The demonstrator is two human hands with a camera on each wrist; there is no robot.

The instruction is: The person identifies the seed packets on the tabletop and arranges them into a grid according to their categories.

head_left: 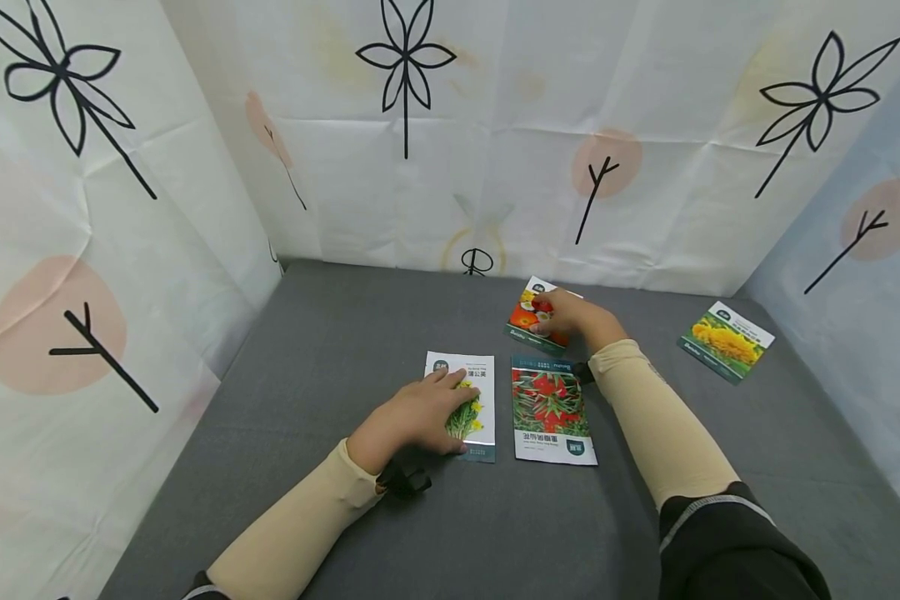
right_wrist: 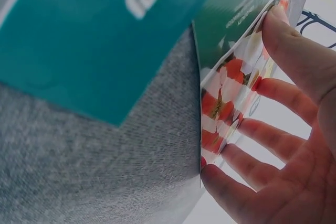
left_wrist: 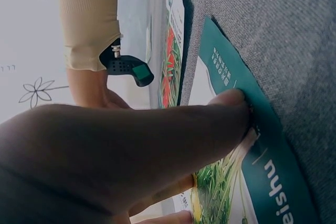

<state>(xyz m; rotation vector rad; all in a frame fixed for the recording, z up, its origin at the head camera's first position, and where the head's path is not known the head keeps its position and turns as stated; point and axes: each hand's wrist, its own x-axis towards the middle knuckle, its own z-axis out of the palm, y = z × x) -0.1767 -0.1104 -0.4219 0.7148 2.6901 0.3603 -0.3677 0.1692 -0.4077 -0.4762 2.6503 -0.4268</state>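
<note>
My left hand [head_left: 425, 414] lies over a white seed packet [head_left: 482, 425] with yellow flowers and a dark teal band. Its fingers are spread across the left half of the packet. In the left wrist view the thumb [left_wrist: 231, 111] presses near the teal band. Farther back, my right hand [head_left: 576, 318] rests on a seed packet [head_left: 527, 321] with red and orange flowers. The right wrist view shows those fingers [right_wrist: 270, 135] spread and touching its face. Between the hands and nearer me lies a red-flowered seed packet [head_left: 549, 408], its print upside down.
A seed packet with yellow blooms [head_left: 727, 340] lies tilted at the right on the grey table [head_left: 330, 333]. White cloth with printed flowers [head_left: 495, 192] hangs behind and along both sides. Each wrist wears a black device [head_left: 405, 481].
</note>
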